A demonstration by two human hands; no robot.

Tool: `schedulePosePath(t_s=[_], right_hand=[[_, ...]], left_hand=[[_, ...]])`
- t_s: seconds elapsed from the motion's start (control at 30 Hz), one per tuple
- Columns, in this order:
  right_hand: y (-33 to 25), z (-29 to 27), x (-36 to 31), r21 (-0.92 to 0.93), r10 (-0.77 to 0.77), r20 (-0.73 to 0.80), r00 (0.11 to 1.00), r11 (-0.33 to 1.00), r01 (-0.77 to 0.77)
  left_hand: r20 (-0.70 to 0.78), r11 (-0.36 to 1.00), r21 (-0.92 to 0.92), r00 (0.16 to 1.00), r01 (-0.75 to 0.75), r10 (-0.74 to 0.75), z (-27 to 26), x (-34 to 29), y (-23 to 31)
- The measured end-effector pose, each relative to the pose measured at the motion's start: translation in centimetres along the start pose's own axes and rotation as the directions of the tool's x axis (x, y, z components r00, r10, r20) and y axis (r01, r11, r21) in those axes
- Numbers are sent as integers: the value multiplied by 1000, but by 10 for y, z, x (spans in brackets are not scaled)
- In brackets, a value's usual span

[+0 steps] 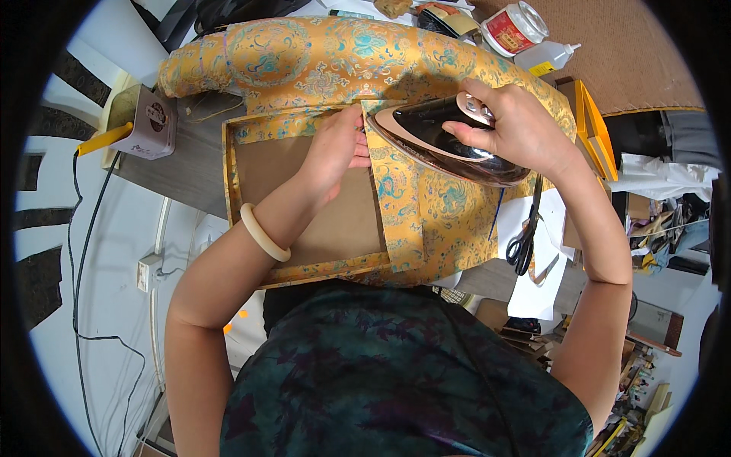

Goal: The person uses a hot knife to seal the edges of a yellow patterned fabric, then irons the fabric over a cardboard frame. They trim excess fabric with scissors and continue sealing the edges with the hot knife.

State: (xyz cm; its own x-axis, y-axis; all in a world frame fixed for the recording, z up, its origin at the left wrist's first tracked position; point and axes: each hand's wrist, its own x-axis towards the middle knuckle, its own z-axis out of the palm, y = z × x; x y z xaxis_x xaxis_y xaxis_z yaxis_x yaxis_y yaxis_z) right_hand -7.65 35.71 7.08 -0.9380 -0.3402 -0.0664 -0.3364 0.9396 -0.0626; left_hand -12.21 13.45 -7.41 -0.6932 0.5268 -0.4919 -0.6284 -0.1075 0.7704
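Observation:
A shallow box (227,171) with a brown inner bottom has its rim covered in golden brocade with blue and red patterns. My left hand (335,148) reaches over it, fingers stretched out against its right side, beside a folded brocade strip (396,190). My right hand (514,122) is wrapped round the handle of a dark, glossy clothes iron (438,141) with copper-coloured trim. The iron's tip points left and touches or nearly touches the strip's upper part. Its sole is hidden. More brocade cloth (457,202) spreads under and to the right of the iron.
A brocade roll (304,57) lies along the far side. Black scissors (521,247) rest on white paper (533,293) at right. Beyond are a white jar (514,29) and squeeze bottle (546,58). At left, a tin (152,122) carries a yellow-handled corded tool (106,139).

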Motion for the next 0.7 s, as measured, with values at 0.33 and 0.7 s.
schedulePosePath(t_s=[0.33,0.7], right_hand=[[-14,2,-3,-32,81,-34,996,996,-82],[-52,5,-13,-73,224,-17,974,972,-225]], left_hand=[[186,979,36,961,202,-205,-10,-6,-5],[257,915,358,922,187,-289,-5,-32,-32]])
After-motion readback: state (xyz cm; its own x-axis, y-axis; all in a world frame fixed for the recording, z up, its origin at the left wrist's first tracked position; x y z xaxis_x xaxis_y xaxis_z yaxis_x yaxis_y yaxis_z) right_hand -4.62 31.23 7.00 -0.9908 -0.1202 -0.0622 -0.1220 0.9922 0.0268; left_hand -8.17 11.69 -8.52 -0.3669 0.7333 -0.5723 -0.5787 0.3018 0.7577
